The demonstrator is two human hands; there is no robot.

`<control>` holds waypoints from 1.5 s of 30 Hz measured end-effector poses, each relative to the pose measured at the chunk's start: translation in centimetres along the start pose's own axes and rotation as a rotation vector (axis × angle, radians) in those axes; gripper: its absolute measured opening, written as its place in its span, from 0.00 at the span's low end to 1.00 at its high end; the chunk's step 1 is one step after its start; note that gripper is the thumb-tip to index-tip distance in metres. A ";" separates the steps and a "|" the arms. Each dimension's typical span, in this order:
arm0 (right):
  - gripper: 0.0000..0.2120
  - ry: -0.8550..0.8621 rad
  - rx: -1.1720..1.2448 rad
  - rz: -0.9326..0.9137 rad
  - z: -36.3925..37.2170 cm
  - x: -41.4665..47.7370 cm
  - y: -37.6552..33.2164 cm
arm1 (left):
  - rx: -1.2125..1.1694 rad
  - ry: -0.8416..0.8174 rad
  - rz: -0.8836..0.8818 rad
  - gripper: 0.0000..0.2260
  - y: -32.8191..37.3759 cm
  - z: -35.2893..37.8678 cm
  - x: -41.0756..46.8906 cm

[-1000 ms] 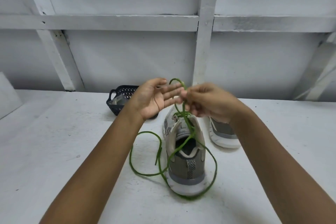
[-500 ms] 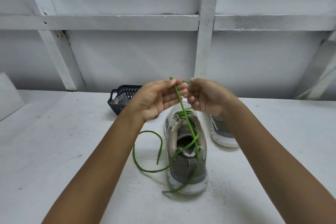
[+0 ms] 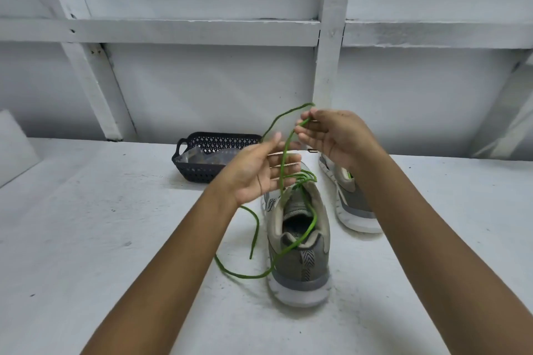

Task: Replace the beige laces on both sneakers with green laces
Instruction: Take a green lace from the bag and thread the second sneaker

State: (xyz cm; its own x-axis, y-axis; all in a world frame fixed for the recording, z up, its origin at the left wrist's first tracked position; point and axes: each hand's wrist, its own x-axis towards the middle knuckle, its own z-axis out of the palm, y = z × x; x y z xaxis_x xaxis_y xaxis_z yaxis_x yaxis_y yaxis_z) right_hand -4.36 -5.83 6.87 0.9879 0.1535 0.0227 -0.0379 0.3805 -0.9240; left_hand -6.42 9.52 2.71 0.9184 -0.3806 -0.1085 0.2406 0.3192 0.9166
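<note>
A grey sneaker (image 3: pixel 300 262) stands heel toward me on the white table, with a green lace (image 3: pixel 284 158) threaded through its eyelets. My right hand (image 3: pixel 334 135) pinches the lace near its upper end, above the shoe. My left hand (image 3: pixel 259 173) hovers beside the raised strand with fingers straight and palm facing right, holding nothing. The lace's other end (image 3: pixel 253 236) trails in a loop on the table left of the shoe. A second grey sneaker (image 3: pixel 352 202) sits to the right, partly hidden behind my right forearm.
A dark perforated plastic basket (image 3: pixel 207 153) holding clear wrapping stands behind my left hand. The white table (image 3: pixel 101 225) meets a white framed wall at the back. A pale panel (image 3: pixel 14 147) leans at the far left.
My right hand rose and moved right, drawing the lace up and pulling slack off the table in front of the heel. My left hand let go of the strand and opened.
</note>
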 end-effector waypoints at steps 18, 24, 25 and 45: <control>0.12 0.119 -0.804 0.148 -1.8 2.6 4.8 | 0.003 0.036 0.030 0.11 -1.3 -4.1 -1.5; 0.14 -0.050 -1.430 0.164 -1.2 2.2 6.3 | 0.207 0.406 0.135 0.05 -3.6 -3.2 1.0; 0.14 -0.052 -1.427 0.181 -1.2 2.3 6.3 | 0.287 0.443 0.147 0.06 -4.1 -3.1 1.4; 0.09 -0.014 -1.187 0.218 -2.3 2.7 7.2 | 0.568 0.582 0.140 0.07 -6.9 -3.9 4.6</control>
State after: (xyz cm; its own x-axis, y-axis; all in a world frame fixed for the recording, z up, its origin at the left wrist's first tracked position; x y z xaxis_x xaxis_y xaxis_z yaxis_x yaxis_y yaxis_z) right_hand -1.63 -4.75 -0.55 0.9759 0.1226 -0.1802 -0.0348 -0.7286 -0.6841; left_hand -2.62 8.93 -5.64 0.9815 0.1908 -0.0173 0.0593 -0.2166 0.9745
